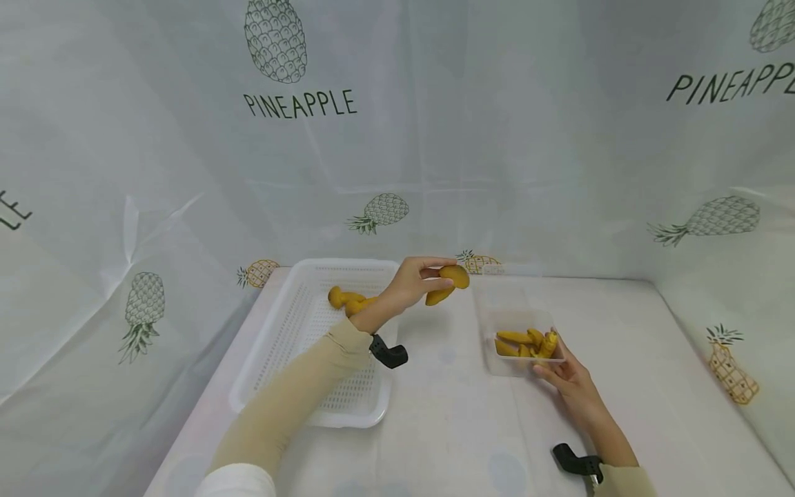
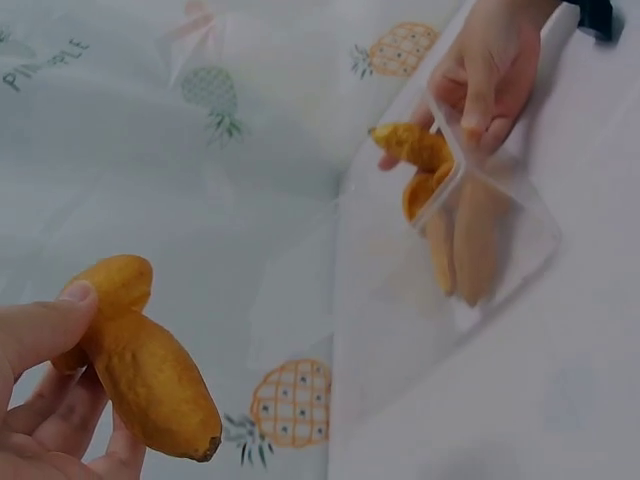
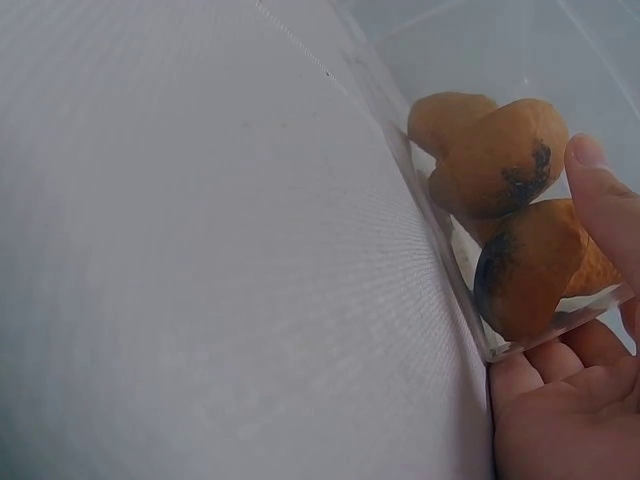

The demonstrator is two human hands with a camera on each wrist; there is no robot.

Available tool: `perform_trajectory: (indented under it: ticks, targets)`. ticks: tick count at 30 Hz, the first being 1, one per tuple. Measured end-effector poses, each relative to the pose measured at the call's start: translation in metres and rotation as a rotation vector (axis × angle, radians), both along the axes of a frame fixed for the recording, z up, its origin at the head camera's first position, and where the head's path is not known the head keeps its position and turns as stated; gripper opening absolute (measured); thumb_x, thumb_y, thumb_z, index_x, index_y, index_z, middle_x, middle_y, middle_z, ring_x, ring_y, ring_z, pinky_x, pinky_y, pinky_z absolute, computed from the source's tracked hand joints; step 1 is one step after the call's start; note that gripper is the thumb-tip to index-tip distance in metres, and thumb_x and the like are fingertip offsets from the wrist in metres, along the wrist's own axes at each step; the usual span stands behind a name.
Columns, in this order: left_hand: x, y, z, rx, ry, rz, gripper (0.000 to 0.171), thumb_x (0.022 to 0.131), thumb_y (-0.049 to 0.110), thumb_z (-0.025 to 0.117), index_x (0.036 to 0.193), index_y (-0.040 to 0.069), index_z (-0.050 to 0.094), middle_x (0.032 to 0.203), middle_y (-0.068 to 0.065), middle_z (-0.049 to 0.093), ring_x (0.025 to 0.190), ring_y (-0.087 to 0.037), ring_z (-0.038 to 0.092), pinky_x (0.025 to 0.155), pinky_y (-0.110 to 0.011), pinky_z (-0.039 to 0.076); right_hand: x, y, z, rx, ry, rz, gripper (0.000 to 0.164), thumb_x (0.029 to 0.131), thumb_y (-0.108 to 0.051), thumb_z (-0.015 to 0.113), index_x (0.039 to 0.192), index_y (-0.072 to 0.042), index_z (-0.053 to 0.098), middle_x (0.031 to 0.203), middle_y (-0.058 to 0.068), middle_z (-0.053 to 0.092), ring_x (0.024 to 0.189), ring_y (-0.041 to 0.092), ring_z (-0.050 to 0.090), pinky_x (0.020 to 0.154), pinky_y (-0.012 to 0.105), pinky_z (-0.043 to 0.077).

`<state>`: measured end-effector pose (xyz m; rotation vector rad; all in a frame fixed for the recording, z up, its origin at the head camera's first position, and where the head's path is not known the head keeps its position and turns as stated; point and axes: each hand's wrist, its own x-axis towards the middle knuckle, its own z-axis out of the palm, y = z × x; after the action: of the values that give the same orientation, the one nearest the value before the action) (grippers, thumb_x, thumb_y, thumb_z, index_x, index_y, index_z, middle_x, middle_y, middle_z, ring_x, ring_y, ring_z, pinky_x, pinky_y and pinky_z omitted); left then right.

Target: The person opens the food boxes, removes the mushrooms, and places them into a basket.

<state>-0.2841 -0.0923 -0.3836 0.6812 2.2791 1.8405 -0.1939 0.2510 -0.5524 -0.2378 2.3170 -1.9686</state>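
Note:
My left hand (image 1: 413, 281) pinches a yellow mushroom (image 2: 160, 385) between thumb and fingers, raised above the table between the basket and the box. Its rounded cap and thick stem with a dark tip show in the left wrist view. My right hand (image 1: 574, 390) grips a clear plastic box (image 1: 506, 366) at its near right corner. In the head view, several yellow mushroom pieces (image 1: 514, 337) lie in that box. Through its clear wall, the right wrist view shows rounded mushroom pieces (image 3: 505, 160) with dark patches, the thumb beside them.
A white perforated basket (image 1: 248, 390) stands on the left, under my left forearm, with yellow mushrooms (image 1: 338, 297) at its far end. A pale cloth covers the table (image 1: 447, 428). Behind and at both sides hangs a white sheet (image 1: 472, 138) printed with pineapples.

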Motion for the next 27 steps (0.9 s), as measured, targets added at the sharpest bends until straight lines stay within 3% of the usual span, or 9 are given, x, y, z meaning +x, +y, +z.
perform_trajectory:
  ticks: [10,18,27]
  targets:
    - [0.011,-0.059,0.005,0.01,-0.07,0.024,0.043,0.092,0.004,0.071,0.135,0.003,0.062,0.135,-0.009,0.062,0.114,-0.023,0.065,0.091,-0.034,0.055,0.001,0.001,0.001,0.004,-0.007,-0.011,0.087,0.1,-0.016,0.064,0.161,-0.026,0.002,0.164,0.021,-0.003,0.112,-0.016,0.046,0.09,0.004,0.04]
    - [0.016,-0.099,-0.006,-0.07,-0.041,-0.025,0.044,0.093,0.008,0.072,0.135,0.001,0.061,0.137,-0.007,0.06,0.118,-0.023,0.062,0.089,-0.035,0.056,0.0,0.001,0.002,0.025,0.017,-0.015,0.088,0.099,-0.016,0.065,0.161,-0.026,0.004,0.164,0.021,0.0,0.108,-0.007,0.051,0.089,0.006,0.043]
    - [0.023,-0.138,-0.022,-0.158,-0.1,-0.102,0.045,0.089,0.009,0.076,0.132,0.004,0.065,0.137,-0.008,0.06,0.122,-0.024,0.059,0.091,-0.033,0.055,-0.001,-0.001,0.0,0.012,0.013,-0.009,0.087,0.099,-0.016,0.064,0.161,-0.023,0.004,0.164,0.02,-0.003,0.11,-0.01,0.051,0.09,0.005,0.042]
